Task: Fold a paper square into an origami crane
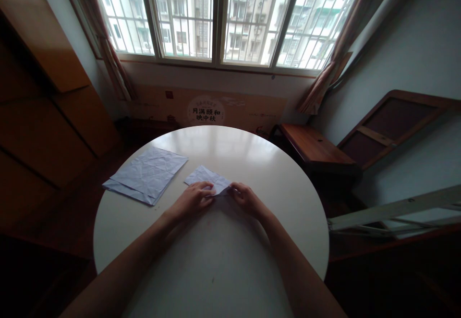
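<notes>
A small folded sheet of pale paper (206, 176), marked with creases, lies near the middle of the round white table (216, 260). On its near left edge, my left hand (196, 198) is closed, thumb and fingers gripping the paper. My right hand (247, 198) pinches the paper's right corner, which is raised a little off the tabletop. To the left rests a larger stack of creased paper sheets (149, 171), apart from both hands and reaching over the table's left edge.
Behind the table, a printed cardboard panel (237, 109) leans below the barred window (248, 20). A wooden bench (313, 142) stands at the back right, with a metal frame (392, 212) nearer. Wooden cabinets (43, 140) line the left side.
</notes>
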Action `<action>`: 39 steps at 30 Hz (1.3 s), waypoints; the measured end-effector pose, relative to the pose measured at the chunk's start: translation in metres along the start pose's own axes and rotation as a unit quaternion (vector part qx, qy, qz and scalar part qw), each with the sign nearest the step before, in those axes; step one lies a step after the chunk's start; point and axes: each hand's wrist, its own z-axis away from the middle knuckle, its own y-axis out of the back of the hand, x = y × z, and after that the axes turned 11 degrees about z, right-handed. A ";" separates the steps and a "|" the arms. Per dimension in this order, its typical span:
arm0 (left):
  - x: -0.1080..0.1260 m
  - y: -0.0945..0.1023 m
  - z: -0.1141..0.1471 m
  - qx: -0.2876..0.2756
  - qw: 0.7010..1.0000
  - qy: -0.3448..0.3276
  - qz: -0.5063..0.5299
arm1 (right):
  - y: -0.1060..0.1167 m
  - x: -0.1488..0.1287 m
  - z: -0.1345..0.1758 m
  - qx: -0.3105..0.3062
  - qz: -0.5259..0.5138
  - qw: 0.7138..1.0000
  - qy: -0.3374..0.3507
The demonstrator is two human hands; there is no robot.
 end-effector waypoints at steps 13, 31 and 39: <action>0.013 0.010 0.001 -0.030 0.999 -0.015 0.037 | -0.001 0.007 -0.004 0.086 -0.005 0.993 -0.082; 0.036 0.005 0.002 -0.104 0.980 -0.062 0.160 | -0.008 0.011 -0.002 0.078 0.211 0.964 -0.139; 0.039 -0.003 0.003 -0.106 0.989 -0.058 0.087 | -0.015 0.004 -0.002 0.109 0.249 0.950 -0.154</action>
